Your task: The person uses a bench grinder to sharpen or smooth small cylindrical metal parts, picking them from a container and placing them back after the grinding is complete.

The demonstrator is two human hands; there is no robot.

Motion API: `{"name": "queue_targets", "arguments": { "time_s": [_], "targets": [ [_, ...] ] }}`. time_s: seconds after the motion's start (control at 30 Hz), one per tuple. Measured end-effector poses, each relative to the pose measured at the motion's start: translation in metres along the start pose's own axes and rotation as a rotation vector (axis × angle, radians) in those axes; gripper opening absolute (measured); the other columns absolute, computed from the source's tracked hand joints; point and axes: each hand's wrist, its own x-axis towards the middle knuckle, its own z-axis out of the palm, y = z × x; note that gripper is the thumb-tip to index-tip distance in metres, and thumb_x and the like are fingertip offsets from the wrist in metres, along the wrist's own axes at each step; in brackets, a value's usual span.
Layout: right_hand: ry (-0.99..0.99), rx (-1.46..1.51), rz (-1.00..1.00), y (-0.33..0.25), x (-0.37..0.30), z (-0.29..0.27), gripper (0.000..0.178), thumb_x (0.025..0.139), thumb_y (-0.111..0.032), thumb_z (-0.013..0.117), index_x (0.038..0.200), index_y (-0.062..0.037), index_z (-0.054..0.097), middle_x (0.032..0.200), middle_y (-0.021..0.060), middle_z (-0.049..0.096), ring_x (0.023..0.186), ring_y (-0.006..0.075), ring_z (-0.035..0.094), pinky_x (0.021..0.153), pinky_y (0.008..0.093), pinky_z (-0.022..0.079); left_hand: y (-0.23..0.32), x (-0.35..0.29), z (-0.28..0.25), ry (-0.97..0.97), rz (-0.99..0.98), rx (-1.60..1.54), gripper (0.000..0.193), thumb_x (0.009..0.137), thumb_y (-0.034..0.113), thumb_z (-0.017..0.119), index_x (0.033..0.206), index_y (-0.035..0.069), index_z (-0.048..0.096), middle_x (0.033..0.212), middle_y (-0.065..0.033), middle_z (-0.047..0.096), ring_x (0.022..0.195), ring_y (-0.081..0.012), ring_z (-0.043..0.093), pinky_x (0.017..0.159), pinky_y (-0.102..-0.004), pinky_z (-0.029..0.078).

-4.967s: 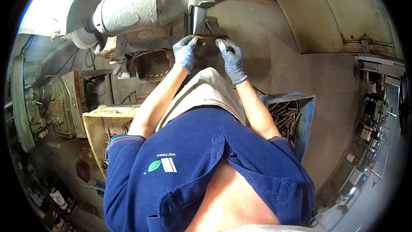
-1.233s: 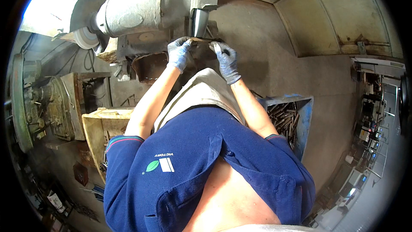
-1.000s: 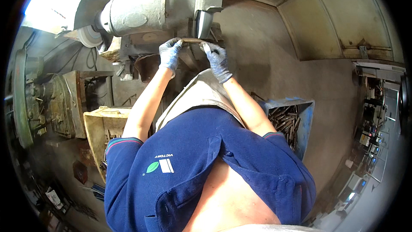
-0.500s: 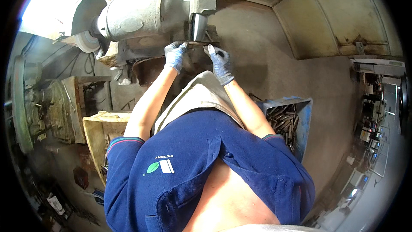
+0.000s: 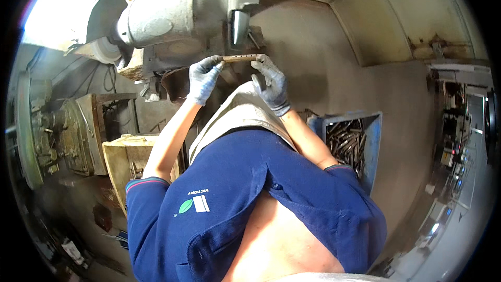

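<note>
A short narrow metal bar with a row of small dark holes or slots spans the gap between my two gloved hands. My left hand pinches its left end. The fingers of my right hand close on the other end. Both gloves are grey-blue and worn. The bar lies level, just on my side of the bench grinder, apart from the grinder's right wheel, which sits partly under a grey guard.
At the grinder's left end is a pale wheel. A blue crate full of metal pieces stands to my right, a yellowish bin to my left. Another machine stands at far left. A metal panel rises at upper right.
Both hands have drawn the bar back from the wheel toward me and moved slightly apart. The bar's slotted face now shows.
</note>
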Motion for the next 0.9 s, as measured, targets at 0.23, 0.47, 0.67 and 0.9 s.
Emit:
{"name": "queue_targets", "arguments": {
  "time_s": [0.23,0.47,0.67,0.9],
  "targets": [
    [0.056,-0.255,-0.082,-0.051,-0.026,-0.065,0.037,0.073,-0.016,0.073,0.104,0.0013,0.064,0.112,0.023,0.059,0.108,0.0351,0.057,0.093,0.0391,0.046,0.042,-0.021,0.044,-0.279,0.269,0.073,0.023,0.08,0.001,0.067,0.103,-0.003,0.065,0.091,-0.0061,0.068,0.08,-0.0085,0.059,0.073,-0.0229,0.048],
    [0.355,-0.399,0.223,-0.083,-0.096,-0.143,0.032,0.071,-0.006,0.073,0.102,-0.0013,0.064,0.112,0.0141,0.06,0.1,0.0237,0.059,0.088,0.0308,0.047,-0.018,-0.014,0.054,-0.62,-0.011,0.151,0.015,0.084,0.006,0.064,0.093,-0.005,0.064,0.078,-0.0007,0.062,0.069,-0.0054,0.05,0.063,-0.0205,0.044],
    [0.901,-0.512,0.531,-0.109,-0.218,-0.211,0.02,0.082,-0.014,0.066,0.1,-0.005,0.065,0.098,0.0061,0.064,0.089,0.0167,0.059,0.078,0.0308,0.048,-0.081,-0.035,0.029,-0.614,-0.271,0.319,0.013,0.081,0.008,0.065,0.084,-0.005,0.065,0.076,-0.0081,0.066,0.068,-0.01,0.057,0.063,-0.0254,0.046],
    [0.65,-1.143,0.845,-0.12,-0.246,-0.249,0.013,0.083,-0.01,0.066,0.093,-0.0023,0.068,0.083,0.0053,0.067,0.075,0.0133,0.06,0.071,0.03,0.048,-0.056,-0.044,0.02,-0.74,-0.22,0.656,0.025,0.083,0.013,0.06,0.099,-0.006,0.064,0.086,-0.0155,0.068,0.074,-0.0175,0.061,0.07,-0.0296,0.048]
  ]
}}
